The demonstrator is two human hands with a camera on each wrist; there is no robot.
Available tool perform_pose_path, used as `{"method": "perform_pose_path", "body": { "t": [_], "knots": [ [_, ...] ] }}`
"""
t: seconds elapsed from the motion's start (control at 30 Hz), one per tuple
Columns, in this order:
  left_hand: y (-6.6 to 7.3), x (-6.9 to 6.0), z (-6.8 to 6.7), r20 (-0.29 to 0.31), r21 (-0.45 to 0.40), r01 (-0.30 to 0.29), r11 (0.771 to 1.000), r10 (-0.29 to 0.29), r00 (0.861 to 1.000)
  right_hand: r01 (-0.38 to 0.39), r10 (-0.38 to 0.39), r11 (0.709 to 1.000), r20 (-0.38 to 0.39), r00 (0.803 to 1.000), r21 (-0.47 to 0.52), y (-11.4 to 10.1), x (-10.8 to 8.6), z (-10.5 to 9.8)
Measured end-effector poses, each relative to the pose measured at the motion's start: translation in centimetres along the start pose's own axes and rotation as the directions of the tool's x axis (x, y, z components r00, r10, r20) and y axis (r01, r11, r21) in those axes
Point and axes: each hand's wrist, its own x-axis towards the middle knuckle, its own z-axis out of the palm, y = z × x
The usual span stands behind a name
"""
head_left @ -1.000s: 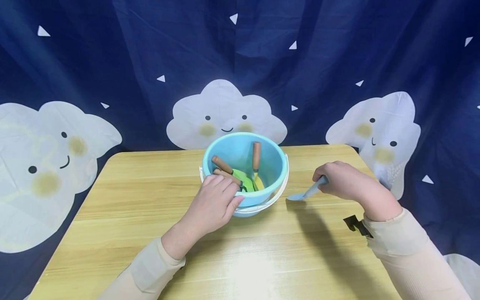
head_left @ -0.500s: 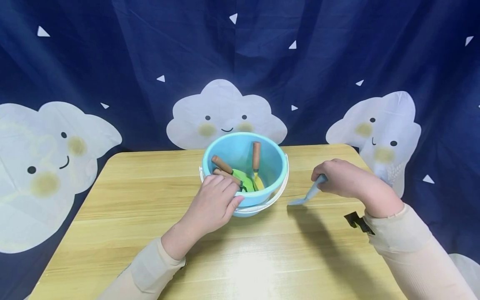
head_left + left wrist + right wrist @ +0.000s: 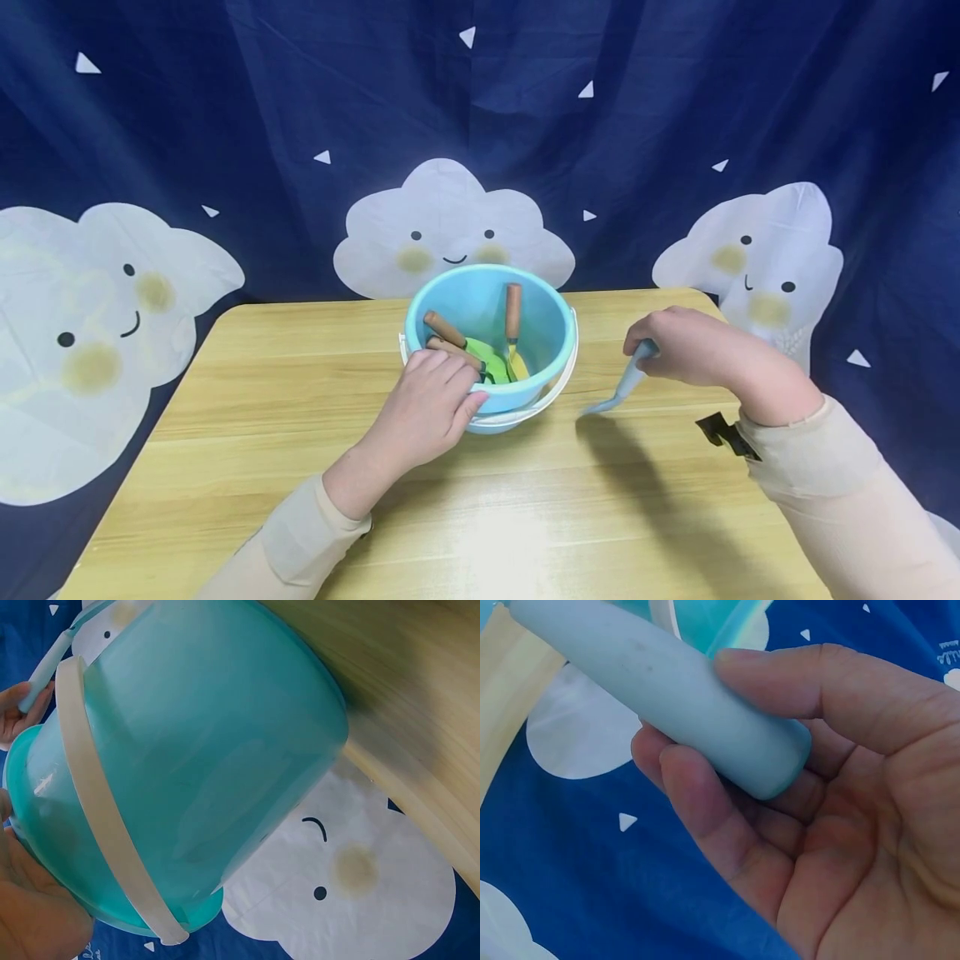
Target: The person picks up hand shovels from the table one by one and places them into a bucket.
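A light blue bucket [image 3: 480, 304] with a white handle [image 3: 97, 787] stands at the middle of the table's far half. My left hand [image 3: 423, 408] grips its near rim, fingers over the edge and thumb outside. Inside lie wooden-handled tools: a yellow-bladed one [image 3: 512, 321] leaning on the wall, and two handles [image 3: 444, 327] by a green piece [image 3: 483, 354], partly hidden by my fingers. Right of the bucket, my right hand [image 3: 690, 346] holds a light blue toy shovel [image 3: 632, 382], its blade pointing down-left just above the table. The right wrist view shows thumb and fingers pinching its thick handle [image 3: 667, 682].
The wooden table [image 3: 262, 433] reaches back to a dark blue curtain [image 3: 270, 83] printed with white clouds [image 3: 450, 208] and small triangles. A long shadow falls across the wood below the shovel. A black strap end [image 3: 727, 435] sticks out at my right cuff.
My right hand has risen slightly, and the shovel has turned steeper, its blade tip shifting a little right and toward me. My left hand and the bucket have stayed still.
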Motion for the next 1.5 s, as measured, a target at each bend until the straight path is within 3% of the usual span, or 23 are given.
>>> {"method": "perform_pose_path", "body": {
  "t": [0.27, 0.53, 0.8, 1.1, 1.5],
  "knots": [
    [0.0, 0.0, 0.0, 0.008, 0.000, 0.006, 1.000, -0.006, 1.000, 0.045, -0.046, 0.998, -0.037, 0.998, -0.042, -0.2, -0.3, -1.4],
    [0.1, 0.0, -0.1, 0.010, 0.002, 0.005, 1.000, -0.005, 1.000, 0.015, -0.015, 1.000, -0.003, 1.000, -0.020, -0.8, -0.6, -3.1],
    [0.0, 0.0, -0.1, 0.000, 0.002, -0.002, 1.000, 0.002, 1.000, 0.049, -0.048, 0.998, 0.015, 0.999, -0.041, -0.8, -0.8, -5.3],
    [0.0, 0.1, 0.0, 0.001, -0.001, -0.004, 1.000, 0.004, 1.000, 0.014, -0.014, 0.996, 0.003, 1.000, -0.085, -0.5, -1.4, -8.0],
    [0.0, 0.1, 0.0, 0.001, -0.006, -0.001, 1.000, 0.001, 1.000, -0.017, 0.023, 0.996, 0.075, 0.997, -0.086, -0.9, -0.3, -11.0]
  ]
}}
